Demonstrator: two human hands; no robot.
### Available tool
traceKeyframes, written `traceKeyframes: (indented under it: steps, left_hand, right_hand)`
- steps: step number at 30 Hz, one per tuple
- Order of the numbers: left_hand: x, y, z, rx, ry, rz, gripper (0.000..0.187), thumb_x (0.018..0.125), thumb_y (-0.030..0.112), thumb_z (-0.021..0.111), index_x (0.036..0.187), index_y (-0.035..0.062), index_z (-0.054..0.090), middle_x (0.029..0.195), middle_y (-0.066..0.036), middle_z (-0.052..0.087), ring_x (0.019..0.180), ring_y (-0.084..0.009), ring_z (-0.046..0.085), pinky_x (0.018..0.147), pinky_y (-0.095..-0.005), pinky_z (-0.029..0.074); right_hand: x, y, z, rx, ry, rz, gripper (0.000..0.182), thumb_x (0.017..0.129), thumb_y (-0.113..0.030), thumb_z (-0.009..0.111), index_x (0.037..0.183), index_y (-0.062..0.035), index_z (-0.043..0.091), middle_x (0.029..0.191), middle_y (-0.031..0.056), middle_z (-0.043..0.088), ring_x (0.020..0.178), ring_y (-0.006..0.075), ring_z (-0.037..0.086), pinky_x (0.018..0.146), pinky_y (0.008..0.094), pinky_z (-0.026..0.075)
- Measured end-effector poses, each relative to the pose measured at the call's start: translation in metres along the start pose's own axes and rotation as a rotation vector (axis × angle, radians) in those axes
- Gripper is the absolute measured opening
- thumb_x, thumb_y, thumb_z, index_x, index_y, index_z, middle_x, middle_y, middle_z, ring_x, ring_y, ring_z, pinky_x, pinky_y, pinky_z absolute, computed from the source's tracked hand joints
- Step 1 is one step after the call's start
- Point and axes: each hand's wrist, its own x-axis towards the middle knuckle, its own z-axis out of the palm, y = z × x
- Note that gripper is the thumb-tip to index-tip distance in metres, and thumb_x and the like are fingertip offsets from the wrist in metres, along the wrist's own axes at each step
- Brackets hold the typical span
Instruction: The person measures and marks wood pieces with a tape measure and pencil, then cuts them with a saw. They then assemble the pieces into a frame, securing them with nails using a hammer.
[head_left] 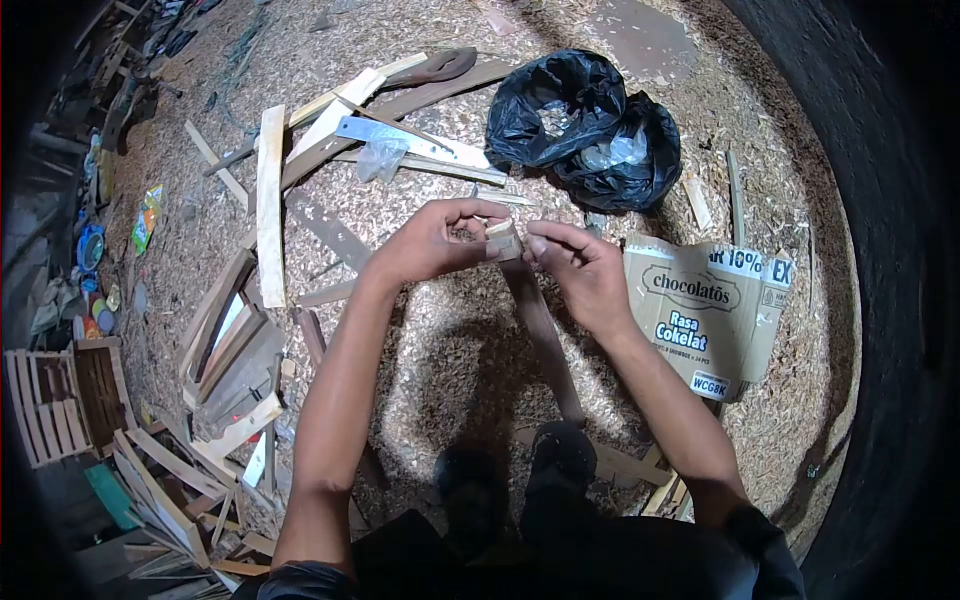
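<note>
Between the thumb and fingers of my left hand (435, 240) is a small light-brown block (504, 241), its face turned toward me. My right hand (588, 275) is closed in a pinch just beside the block's right edge; what its fingertips hold is too small to make out. Below both hands, a long dark wooden strip (543, 345) slants down toward my feet. Just beyond the block, thin pale wood pieces (505, 198) lie on the shavings.
Two black plastic bags (625, 185) stand open ahead. A flattened chocolatos carton (735, 330) lies right of my right arm. A handsaw (415, 142) rests among wooden boards ahead left. Curved wood pieces (225, 310) and a slatted crate (50, 415) are at left. Wood shavings cover the ground.
</note>
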Motion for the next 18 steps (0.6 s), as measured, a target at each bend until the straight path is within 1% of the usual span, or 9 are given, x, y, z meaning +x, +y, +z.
traceKeyframes:
  steps: [3, 4, 7, 10, 14, 16, 18]
  left_hand:
    - [0.000, -0.003, 0.000, -0.023, -0.015, 0.031, 0.048, 0.084, 0.005, 0.078, 0.130, 0.0028, 0.063, 0.087, 0.007, 0.064, 0.077, -0.0009, 0.055, 0.068, -0.0180, 0.044]
    - [-0.002, -0.002, -0.001, -0.045, -0.020, 0.025, 0.048, 0.084, 0.005, 0.078, 0.130, 0.0027, 0.063, 0.087, 0.007, 0.065, 0.077, -0.0010, 0.055, 0.068, -0.0180, 0.045]
    - [-0.004, 0.001, -0.002, -0.038, -0.020, 0.021, 0.047, 0.083, 0.006, 0.079, 0.128, 0.0026, 0.064, 0.087, 0.006, 0.065, 0.074, -0.0004, 0.056, 0.065, -0.0174, 0.044]
    - [-0.004, 0.000, -0.002, -0.050, -0.024, 0.039, 0.046, 0.084, 0.006, 0.079, 0.126, 0.0030, 0.064, 0.087, 0.007, 0.065, 0.070, 0.0009, 0.055, 0.061, -0.0164, 0.042]
    - [-0.005, 0.002, -0.002, -0.086, -0.029, 0.016, 0.044, 0.083, 0.004, 0.079, 0.125, 0.0038, 0.064, 0.086, 0.008, 0.065, 0.066, 0.0026, 0.053, 0.056, -0.0155, 0.040]
    - [-0.006, 0.005, -0.002, -0.087, -0.016, 0.009, 0.045, 0.082, 0.002, 0.078, 0.125, 0.0041, 0.064, 0.086, 0.008, 0.064, 0.066, 0.0028, 0.052, 0.057, -0.0153, 0.040]
    - [-0.007, 0.004, -0.002, -0.089, -0.014, 0.007, 0.046, 0.081, -0.001, 0.078, 0.125, 0.0044, 0.065, 0.086, 0.008, 0.064, 0.066, 0.0029, 0.051, 0.058, -0.0150, 0.040]
  right_hand:
    - [-0.001, 0.000, -0.001, -0.008, -0.079, 0.012, 0.025, 0.098, 0.001, 0.059, 0.121, 0.0078, 0.064, 0.106, 0.0104, 0.071, 0.094, 0.0109, 0.066, 0.083, 0.0251, 0.054]
    - [0.001, -0.003, 0.000, 0.089, -0.077, 0.068, 0.024, 0.097, 0.001, 0.059, 0.120, 0.0074, 0.065, 0.107, 0.0099, 0.071, 0.092, 0.0103, 0.066, 0.081, 0.0243, 0.054]
    - [0.006, -0.003, -0.008, 0.040, -0.129, 0.128, 0.021, 0.098, -0.004, 0.063, 0.117, 0.0047, 0.067, 0.100, 0.0057, 0.072, 0.084, 0.0081, 0.065, 0.077, 0.0224, 0.052]
    - [0.007, -0.010, -0.009, -0.029, -0.182, 0.180, 0.025, 0.097, -0.001, 0.063, 0.121, 0.0051, 0.064, 0.100, 0.0065, 0.073, 0.084, 0.0085, 0.066, 0.076, 0.0220, 0.052]
    - [0.008, -0.005, -0.004, 0.108, -0.169, 0.191, 0.031, 0.095, 0.002, 0.064, 0.125, 0.0063, 0.058, 0.096, 0.0089, 0.073, 0.085, 0.0102, 0.068, 0.075, 0.0219, 0.052]
    - [0.005, -0.010, -0.003, 0.141, -0.155, 0.206, 0.034, 0.094, 0.002, 0.065, 0.126, 0.0061, 0.057, 0.097, 0.0098, 0.073, 0.086, 0.0103, 0.069, 0.074, 0.0213, 0.052]
    - [0.006, -0.014, -0.003, 0.139, -0.149, 0.299, 0.035, 0.093, 0.003, 0.066, 0.127, 0.0067, 0.057, 0.099, 0.0107, 0.074, 0.087, 0.0107, 0.069, 0.074, 0.0215, 0.052]
